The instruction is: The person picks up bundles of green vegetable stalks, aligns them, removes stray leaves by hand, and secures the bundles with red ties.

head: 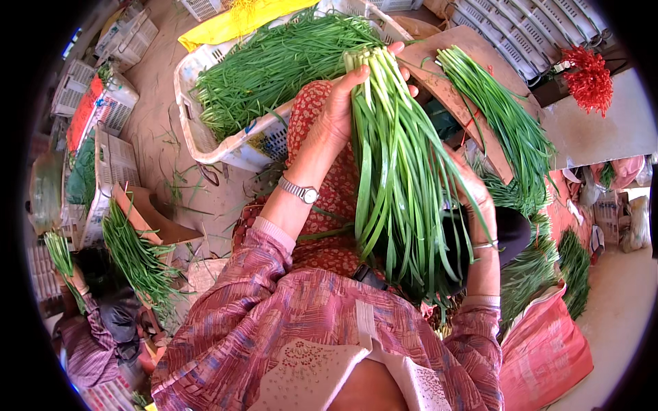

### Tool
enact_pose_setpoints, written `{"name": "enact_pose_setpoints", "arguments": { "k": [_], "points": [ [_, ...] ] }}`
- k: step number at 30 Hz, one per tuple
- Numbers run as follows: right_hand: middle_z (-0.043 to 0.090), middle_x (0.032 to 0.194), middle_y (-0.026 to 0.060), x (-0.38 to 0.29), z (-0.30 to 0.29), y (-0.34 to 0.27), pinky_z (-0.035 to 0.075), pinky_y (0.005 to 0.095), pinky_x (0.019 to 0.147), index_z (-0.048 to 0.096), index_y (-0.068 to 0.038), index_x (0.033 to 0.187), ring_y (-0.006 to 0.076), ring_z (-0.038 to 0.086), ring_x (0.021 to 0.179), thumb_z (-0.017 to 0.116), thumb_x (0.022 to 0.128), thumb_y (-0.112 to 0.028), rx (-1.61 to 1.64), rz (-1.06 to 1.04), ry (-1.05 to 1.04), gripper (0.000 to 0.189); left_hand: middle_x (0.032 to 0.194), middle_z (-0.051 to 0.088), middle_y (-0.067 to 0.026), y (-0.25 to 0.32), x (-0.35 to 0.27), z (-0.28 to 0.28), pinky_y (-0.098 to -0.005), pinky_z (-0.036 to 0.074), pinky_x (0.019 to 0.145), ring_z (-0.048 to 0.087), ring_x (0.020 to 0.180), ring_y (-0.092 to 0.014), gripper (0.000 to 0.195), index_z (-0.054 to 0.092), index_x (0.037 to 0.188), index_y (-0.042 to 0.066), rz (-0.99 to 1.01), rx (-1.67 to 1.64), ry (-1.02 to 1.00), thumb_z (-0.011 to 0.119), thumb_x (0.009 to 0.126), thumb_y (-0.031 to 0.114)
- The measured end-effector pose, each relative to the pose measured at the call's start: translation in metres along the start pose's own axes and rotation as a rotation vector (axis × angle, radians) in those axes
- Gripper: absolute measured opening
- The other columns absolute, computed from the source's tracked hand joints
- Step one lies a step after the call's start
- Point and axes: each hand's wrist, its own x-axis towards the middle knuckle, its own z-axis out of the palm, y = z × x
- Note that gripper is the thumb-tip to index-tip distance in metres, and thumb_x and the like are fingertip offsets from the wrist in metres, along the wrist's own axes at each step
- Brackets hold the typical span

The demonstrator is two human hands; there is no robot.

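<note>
My left hand [342, 100], with a wristwatch above it, is closed around the pale stem ends of a bunch of garlic chives [393, 149]. The long green leaves hang down towards my lap. On the bunch's right side is my right hand [465, 180], a bangle at its wrist; leaves hide part of its fingers, so its hold cannot be told. A second bunch of chives [501, 110] lies on a curved brown board [426, 61] to the right, with a red tie near it.
A white plastic crate [226, 154] full of chives stands ahead. Red ties [588, 79] hang at the upper right, near stacked crates [529, 31]. More chives and a red sack [550, 349] are at the right. A co-worker [92, 339] sits lower left, holding chives.
</note>
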Motion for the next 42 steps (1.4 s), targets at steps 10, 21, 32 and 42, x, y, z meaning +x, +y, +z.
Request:
{"name": "enact_pose_setpoints", "arguments": {
  "k": [10, 21, 32, 42],
  "points": [
    [0.069, 0.080, 0.0071, 0.002, 0.146, -0.111, 0.053, 0.0312, 0.062, 0.057, -0.002, 0.110, 0.0166, 0.067, 0.069, 0.070, 0.092, -0.029, -1.210, -0.762, 0.228, 0.034, 0.123, 0.064, -0.0110, -0.002, 0.016, 0.028, -0.0343, 0.048, 0.101, 0.062, 0.111, -0.020, 0.054, 0.049, 0.140, 0.002, -0.045, 0.020, 0.168, 0.063, 0.093, 0.026],
    [0.068, 0.075, 0.0148, 0.017, 0.147, -0.120, 0.054, 0.0459, 0.064, 0.064, -0.004, 0.092, 0.0352, 0.068, 0.070, 0.067, 0.083, -0.017, -1.622, -0.852, 0.221, 0.016, 0.117, 0.065, -0.0040, -0.008, 0.017, 0.024, -0.0323, 0.054, 0.091, 0.062, 0.108, -0.015, 0.054, 0.057, 0.133, 0.007, -0.053, 0.015, 0.207, 0.075, 0.088, 0.031],
    [0.063, 0.067, 0.0148, 0.032, 0.142, -0.163, 0.052, 0.0473, 0.055, 0.061, -0.010, 0.095, 0.0373, 0.066, 0.065, 0.062, 0.088, -0.020, -2.034, -1.060, 0.105, 0.012, 0.106, 0.065, -0.0012, -0.001, 0.018, 0.034, -0.0295, 0.051, 0.089, 0.062, 0.098, -0.013, 0.061, 0.059, 0.122, 0.006, -0.094, 0.409, 0.051, 0.085, 0.069, 0.018],
    [0.070, 0.089, 0.0145, 0.014, 0.179, -0.242, 0.056, 0.0409, 0.065, 0.064, -0.006, 0.104, 0.0328, 0.068, 0.077, 0.062, 0.093, -0.026, -2.121, -0.986, 0.212, 0.023, 0.102, 0.068, -0.0134, -0.003, 0.010, 0.037, -0.0373, 0.056, 0.085, 0.067, 0.091, -0.024, 0.080, 0.045, 0.141, 0.001, -0.152, 0.368, -0.024, 0.071, 0.067, 0.018]
  ]
}}
